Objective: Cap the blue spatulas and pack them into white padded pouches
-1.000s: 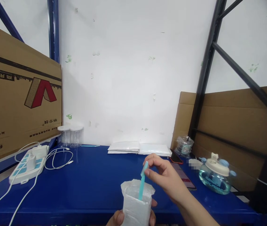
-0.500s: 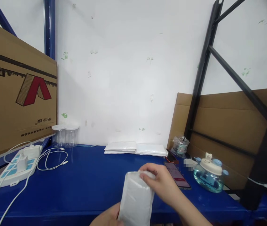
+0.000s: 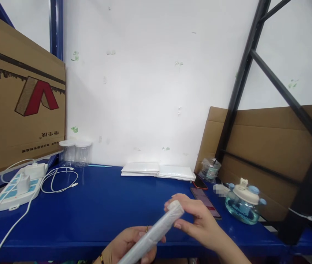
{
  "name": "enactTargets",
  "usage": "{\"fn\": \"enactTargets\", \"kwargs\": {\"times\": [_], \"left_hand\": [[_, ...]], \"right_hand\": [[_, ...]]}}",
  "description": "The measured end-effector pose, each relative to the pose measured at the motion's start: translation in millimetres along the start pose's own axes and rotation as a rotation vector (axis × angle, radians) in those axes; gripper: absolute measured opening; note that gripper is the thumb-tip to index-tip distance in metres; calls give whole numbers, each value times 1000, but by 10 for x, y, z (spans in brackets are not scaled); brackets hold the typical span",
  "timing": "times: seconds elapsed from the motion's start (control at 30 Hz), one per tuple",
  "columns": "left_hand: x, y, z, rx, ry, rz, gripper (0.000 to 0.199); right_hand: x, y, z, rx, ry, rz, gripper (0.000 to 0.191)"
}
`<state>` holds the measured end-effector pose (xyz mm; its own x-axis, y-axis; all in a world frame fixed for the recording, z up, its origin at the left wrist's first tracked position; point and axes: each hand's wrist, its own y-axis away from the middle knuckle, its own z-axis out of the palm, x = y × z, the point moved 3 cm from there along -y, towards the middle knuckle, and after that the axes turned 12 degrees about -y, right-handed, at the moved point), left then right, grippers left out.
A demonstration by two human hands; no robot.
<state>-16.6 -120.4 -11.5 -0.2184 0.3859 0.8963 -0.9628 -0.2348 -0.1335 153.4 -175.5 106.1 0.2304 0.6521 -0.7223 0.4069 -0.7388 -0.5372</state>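
Observation:
A flat white plastic-wrapped packet [image 3: 156, 231] is turned edge-on above the front edge of the blue table [image 3: 98, 205]. My left hand [image 3: 131, 240] is closed around its lower part, a ring on one finger. My right hand [image 3: 197, 216] pinches the upper end between thumb and fingers. What lies inside the wrapping is hidden. Farther back, two stacks of similar white packets, the left stack [image 3: 140, 169] and the right stack [image 3: 176, 172], lie side by side against the wall.
On the left are a white power strip [image 3: 15, 190] with cables and two clear lidded jars [image 3: 82, 156]. To the right stand two phones, the nearer phone [image 3: 205, 202] flat, a teal water bottle [image 3: 242, 205] and a bagged cup [image 3: 210, 170]. A large cardboard box [image 3: 21, 128] rises at left.
The packet has turned from showing its broad face to showing its narrow edge, its top leaning right. My left hand has come further into view, and the camera view has shifted slightly.

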Motion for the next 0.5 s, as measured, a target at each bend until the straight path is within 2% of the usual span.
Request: {"fn": "enactTargets", "kwargs": {"times": [0.07, 0.1, 0.2, 0.27, 0.33, 0.43, 0.5], "left_hand": [[101, -65, 21, -67, 10, -47, 44], [163, -101, 5, -68, 11, -65, 44], [387, -226, -201, 19, -47, -116, 38], [560, -315, -487, 151, -156, -138, 40], [759, -385, -879, 366, -383, -111, 43], [1064, -423, -1516, 702, -1043, -44, 51], [1212, -431, -1879, 850, -1490, 23, 55]], "right_hand": [[61, 13, -37, 2, 4, 69, 18], [111, 1, -97, 48, -7, 111, 20], [347, -118, -458, 353, -144, 222, 24], [577, -254, -811, 578, -320, 229, 28], [864, -403, -1204, 738, -471, 189, 30], [1418, -546, -1733, 894, -534, 248, 24], [1800, -574, -1958, 943, -487, 271, 18]]}}
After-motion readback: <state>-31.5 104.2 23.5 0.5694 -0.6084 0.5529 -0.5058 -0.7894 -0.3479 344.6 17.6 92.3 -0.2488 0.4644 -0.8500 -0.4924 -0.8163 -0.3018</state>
